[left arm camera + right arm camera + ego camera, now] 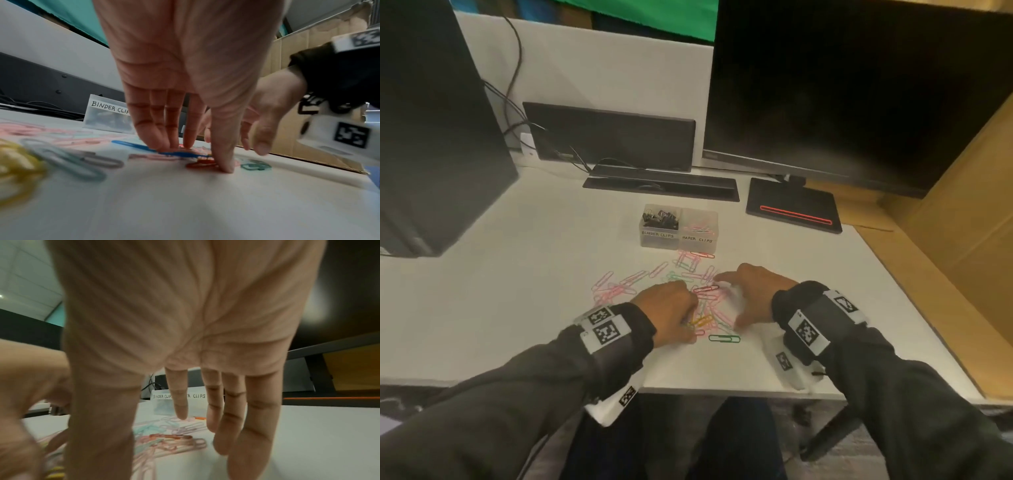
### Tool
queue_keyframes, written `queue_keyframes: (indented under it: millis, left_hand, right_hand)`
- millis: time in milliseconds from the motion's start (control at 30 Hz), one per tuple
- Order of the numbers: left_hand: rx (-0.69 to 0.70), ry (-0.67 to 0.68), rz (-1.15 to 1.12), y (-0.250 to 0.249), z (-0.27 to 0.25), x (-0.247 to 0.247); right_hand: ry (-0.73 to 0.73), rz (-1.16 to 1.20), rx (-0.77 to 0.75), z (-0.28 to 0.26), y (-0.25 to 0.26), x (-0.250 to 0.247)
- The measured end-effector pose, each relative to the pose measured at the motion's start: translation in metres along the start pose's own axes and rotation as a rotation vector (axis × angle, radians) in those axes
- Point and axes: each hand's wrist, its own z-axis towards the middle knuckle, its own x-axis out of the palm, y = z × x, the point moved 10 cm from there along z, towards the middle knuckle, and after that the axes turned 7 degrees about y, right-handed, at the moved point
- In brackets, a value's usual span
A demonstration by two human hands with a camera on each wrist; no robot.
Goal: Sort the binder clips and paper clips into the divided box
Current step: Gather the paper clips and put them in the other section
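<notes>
A clear divided box (678,236) stands at mid-table. Its left compartment, labelled BINDER CLIPS, holds black binder clips (661,218); the right one, labelled PAPER CLIPS, holds a few pastel paper clips (699,228). Several coloured paper clips (654,274) lie scattered in front of the box. My left hand (673,305) presses down on the pile with straight fingers (162,138), its thumb beside a red clip (202,164) and a blue clip (144,147) under the fingertips. My right hand (739,291) is spread at the pile's right edge, fingers (255,431) straight and holding nothing.
A dark monitor (859,85) and its base with a red strip (792,209) stand at the back right. A computer tower (431,137) is at the left, with a black device (613,137) and a cable slot (661,185) behind the box. Cardboard (962,222) flanks the right.
</notes>
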Motion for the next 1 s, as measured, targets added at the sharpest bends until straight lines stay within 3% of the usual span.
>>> queue_keyframes:
  millis: [133, 367, 467, 633, 800, 1000]
  left_hand:
    - [0.014, -0.021, -0.018, -0.004, 0.014, -0.009]
    - [-0.031, -0.070, 0.021, 0.001, 0.025, -0.028]
    - [-0.063, -0.103, 0.026, 0.009, 0.023, -0.030]
    - [-0.153, -0.042, 0.018, 0.015, 0.028, -0.021]
    - [-0.136, -0.050, -0.040, 0.011, 0.033, -0.028]
    - [-0.114, -0.132, -0.087, 0.026, 0.030, -0.038]
  right_hand:
    - [0.035, -0.026, -0.050, -0.004, 0.011, 0.012]
    - [-0.168, -0.004, -0.079, 0.014, 0.029, -0.011]
    - [-0.168, 0.001, -0.072, 0.013, 0.018, -0.015]
    - [-0.094, -0.065, 0.009, 0.021, 0.009, -0.008]
    - [-0.139, -0.065, -0.081, 0.031, 0.034, -0.012]
    - [-0.201, 0.002, -0.117, 0.021, 0.025, -0.023]
